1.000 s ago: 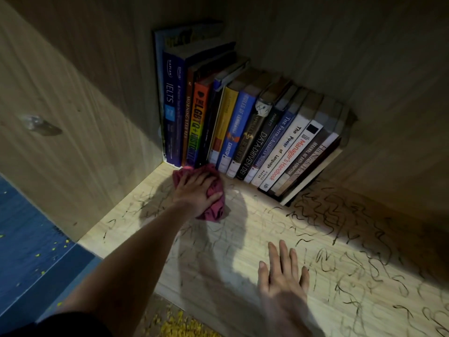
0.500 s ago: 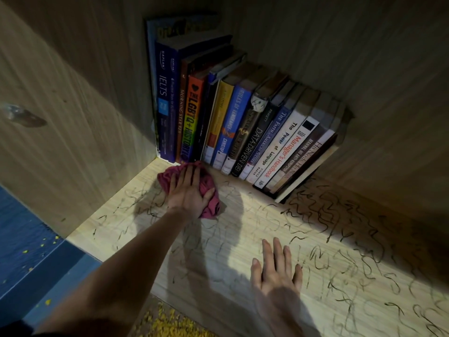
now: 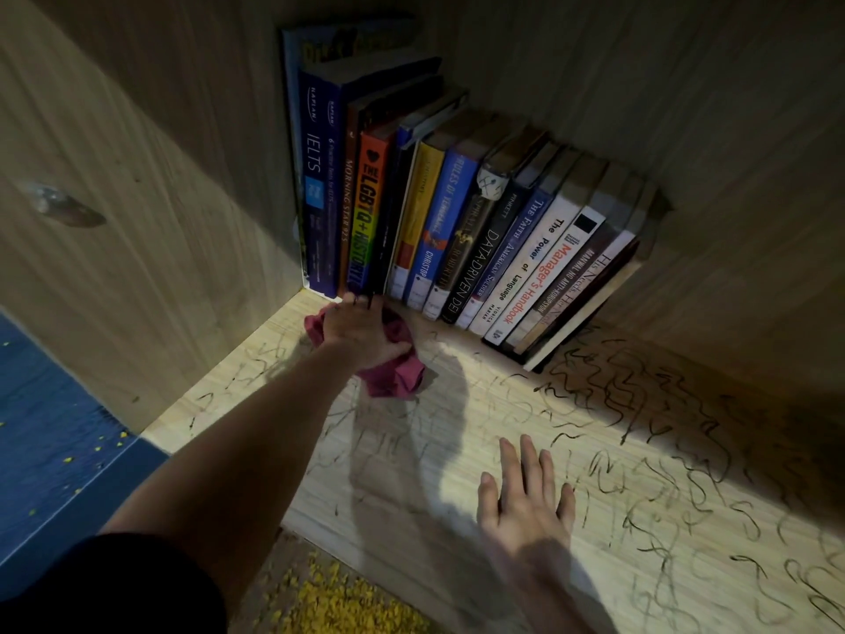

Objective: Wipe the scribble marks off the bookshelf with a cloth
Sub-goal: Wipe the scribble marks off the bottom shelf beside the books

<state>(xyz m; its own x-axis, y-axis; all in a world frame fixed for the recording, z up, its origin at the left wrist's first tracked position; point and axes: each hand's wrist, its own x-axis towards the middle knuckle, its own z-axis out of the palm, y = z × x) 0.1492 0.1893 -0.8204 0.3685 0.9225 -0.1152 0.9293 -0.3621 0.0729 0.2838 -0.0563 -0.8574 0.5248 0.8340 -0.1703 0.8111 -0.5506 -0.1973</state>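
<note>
My left hand [image 3: 361, 329] presses a crumpled dark red cloth [image 3: 397, 372] onto the light wooden shelf board [image 3: 457, 432], right at the foot of the books in the back left corner. Black scribble marks [image 3: 640, 404] cover most of the board, densest on the right; fainter ones lie around the cloth. My right hand [image 3: 526, 501] rests flat on the board near its front edge, fingers spread, holding nothing.
A row of books [image 3: 457, 221] stands against the back wall, the right ones leaning left. The shelf's left side panel [image 3: 137, 221] carries a small clear peg [image 3: 59, 205]. Blue floor [image 3: 55, 459] and a yellow speckled mat [image 3: 338, 597] lie below the front edge.
My left hand and the cloth have shifted a little left and back, closer to the base of the books. My right hand stays flat in place.
</note>
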